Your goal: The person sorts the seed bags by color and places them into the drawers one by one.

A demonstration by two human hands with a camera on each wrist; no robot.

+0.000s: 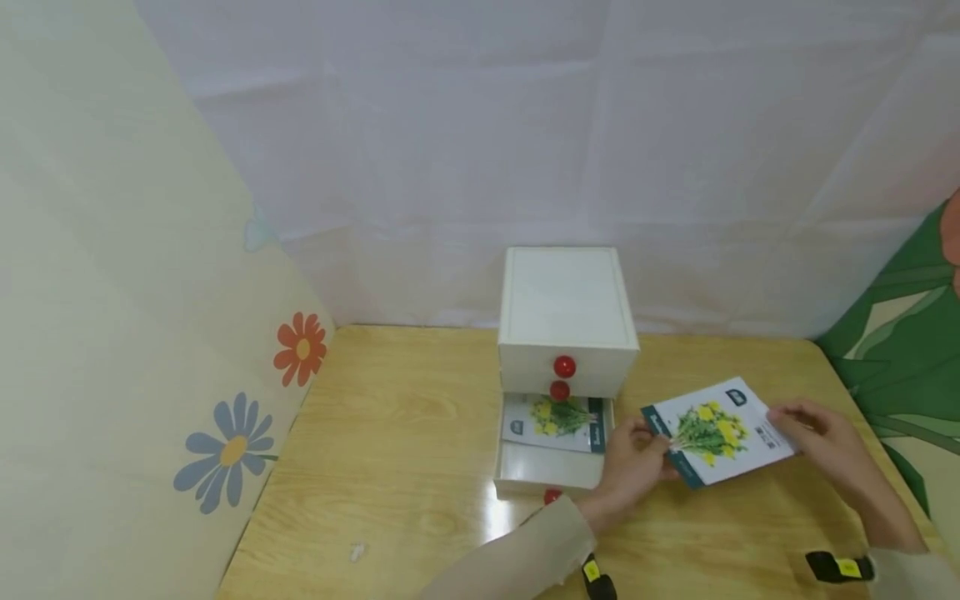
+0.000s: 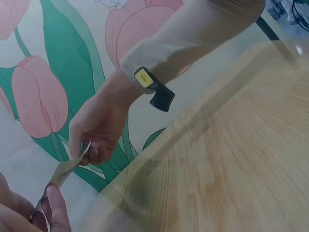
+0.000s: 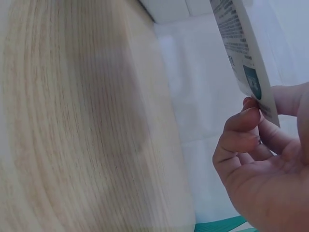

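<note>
Both hands hold a seed packet (image 1: 712,433) with yellow flowers and green leaves printed on its front, tilted above the table right of a small drawer cabinet. My left hand (image 1: 633,471) pinches its dark-banded left end, thumb on the front. At the opposite end my right hand (image 1: 828,450) pinches the edge between thumb and fingers. Printed text shows on the packet's back (image 3: 236,43) in the right wrist view. From the left wrist view the packet (image 2: 63,171) appears nearly edge-on and slightly bent. A matching packet (image 1: 558,423) lies in the cabinet's pulled-out bottom drawer (image 1: 551,467).
The white cabinet (image 1: 570,296) with red knobs stands at the back of the wooden table (image 1: 390,450), its upper drawers closed. A small pale scrap (image 1: 357,552) lies at the front left. Behind hangs a white cloth (image 1: 465,150); flower-printed panels flank the table.
</note>
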